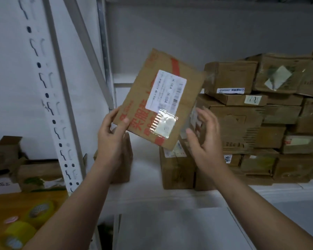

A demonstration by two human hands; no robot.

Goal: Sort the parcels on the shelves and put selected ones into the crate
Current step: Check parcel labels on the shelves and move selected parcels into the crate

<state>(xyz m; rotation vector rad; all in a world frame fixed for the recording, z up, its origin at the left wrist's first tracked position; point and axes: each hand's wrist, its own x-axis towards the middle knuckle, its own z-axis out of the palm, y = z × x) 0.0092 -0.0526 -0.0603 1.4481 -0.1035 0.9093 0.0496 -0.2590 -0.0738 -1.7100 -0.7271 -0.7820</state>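
Holding a flat brown box (170, 69) up in front of the shelf (170, 201), the left hand (112, 139) pinches it at its low left corner. The thumb lies on the front and the fingers are tucked behind.

The box is in the air, above the shelf and not resting on anything. Its long side runs steeply up and down, and it leans so the top end tips to the right. The big flat face is turned to the camera. A white label (165, 91) sits on that face, with a shiny clear patch (165, 126) just under it. Red words run sideways along the left edge.

The right hand (206, 139) is spread wide with straight fingers, just beside the low right edge of the box. It is blurry, so I cannot tell if it touches.

A big pile of brown boxes (260, 114) fills the right of the shelf. One more box (177, 168) stands under the held one, and a small box (124, 165) sits behind the left hand. A white post (49, 105) with holes leans on the left. Two yellow tape rolls (38, 210) lie low on the left.
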